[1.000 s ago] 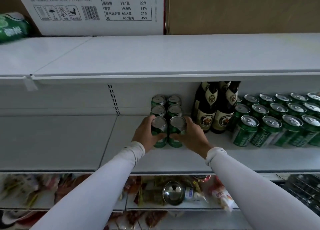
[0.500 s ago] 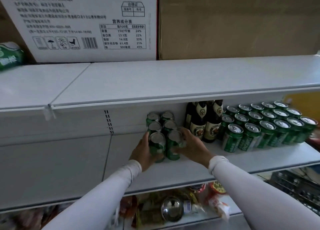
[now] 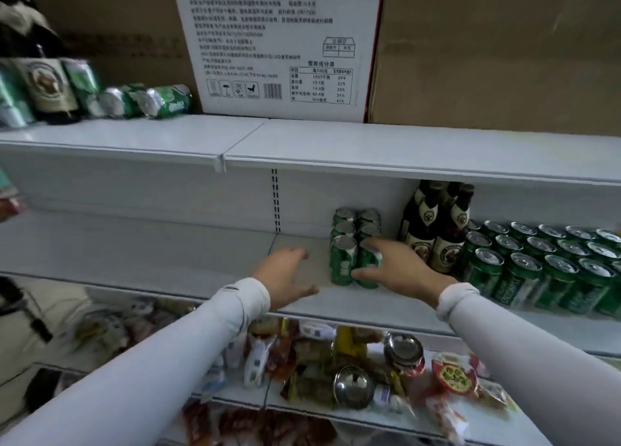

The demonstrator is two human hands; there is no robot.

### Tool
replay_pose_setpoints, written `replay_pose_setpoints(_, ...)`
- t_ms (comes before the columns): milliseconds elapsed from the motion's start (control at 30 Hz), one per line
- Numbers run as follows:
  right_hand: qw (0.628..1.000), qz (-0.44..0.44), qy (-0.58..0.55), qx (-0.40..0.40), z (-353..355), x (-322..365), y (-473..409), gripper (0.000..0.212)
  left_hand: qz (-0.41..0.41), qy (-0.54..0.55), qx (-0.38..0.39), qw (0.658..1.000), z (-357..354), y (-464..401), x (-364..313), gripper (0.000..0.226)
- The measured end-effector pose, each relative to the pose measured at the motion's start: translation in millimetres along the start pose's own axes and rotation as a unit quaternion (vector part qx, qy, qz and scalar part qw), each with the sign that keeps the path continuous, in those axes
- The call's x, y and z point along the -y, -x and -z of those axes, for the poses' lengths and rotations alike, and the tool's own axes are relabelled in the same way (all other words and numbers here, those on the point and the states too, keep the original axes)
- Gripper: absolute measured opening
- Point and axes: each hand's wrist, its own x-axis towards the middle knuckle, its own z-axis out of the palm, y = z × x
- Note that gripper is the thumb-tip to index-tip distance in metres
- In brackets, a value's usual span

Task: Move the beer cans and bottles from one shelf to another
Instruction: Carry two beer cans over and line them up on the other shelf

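Note:
A double row of green beer cans stands on the white middle shelf. My left hand hovers open just left of the row, clear of the cans. Fingers spread, my right hand has its thumb and forefinger against the front right can. Dark beer bottles stand right of the row, then a large block of green cans. On the upper shelf at far left are a labelled bottle and more green cans, some lying down.
A white printed carton and brown cardboard boxes stand on the upper shelf. The lower shelf holds snack packets and metal bowls. The left half of the middle shelf is bare.
Both hands held the front pair of cans before. My left hand has let go and moved left, my right hand has opened its fingers, and the view has swung left and up.

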Motion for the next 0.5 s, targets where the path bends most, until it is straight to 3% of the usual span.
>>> replay_pose_setpoints(267, 0.988, 0.143, 0.015, 0.063, -7.9, 131.0, -17.1, 0.067, 0.071, -0.074, -0.048, 0.994, 79.9, 102.0, 73.5, 0.065)
replay_pose_setpoints(500, 0.965, 0.259, 0.036, 0.031, 5.8, 292.9, -52.0, 0.065, 0.110, -0.133, -0.110, 0.979, 197.0, 174.5, 183.0, 0.063)
